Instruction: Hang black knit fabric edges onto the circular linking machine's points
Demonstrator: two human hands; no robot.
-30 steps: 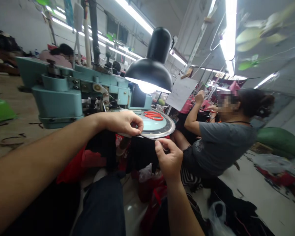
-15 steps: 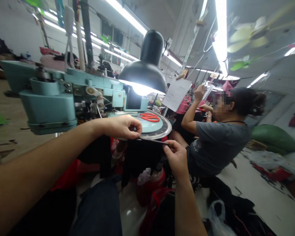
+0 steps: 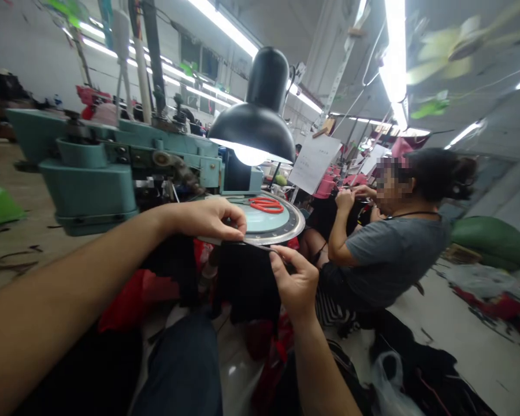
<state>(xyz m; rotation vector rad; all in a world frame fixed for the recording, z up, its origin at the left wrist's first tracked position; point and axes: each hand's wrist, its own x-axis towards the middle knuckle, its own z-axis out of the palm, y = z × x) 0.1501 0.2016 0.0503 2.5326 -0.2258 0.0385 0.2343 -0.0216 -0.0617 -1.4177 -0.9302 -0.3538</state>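
A black piece of fabric (image 3: 247, 280) hangs from the front rim of the round dial plate (image 3: 292, 225) of a pale green machine (image 3: 86, 190). My left hand (image 3: 216, 219) pinches the fabric's upper edge at the rim, thumb and fingertips pressed together. Further right and slightly lower, my right hand (image 3: 297, 280) has the same edge between thumb and forefinger. Between both hands the edge runs nearly straight. Red-handled scissors (image 3: 266, 204) lie on top of the plate, just beyond my left hand.
A black lamp (image 3: 253, 127) shines down over the plate. A written paper sheet (image 3: 315, 163) hangs behind it. To the right sits a co-worker (image 3: 398, 254) in a grey shirt, hands raised. Dark fabric and a clear plastic bag (image 3: 390, 381) lie on the floor at lower right.
My right hand has moved left along the fabric edge, closer to my left hand. My left hand stays at the rim. The co-worker's raised hand has come down.
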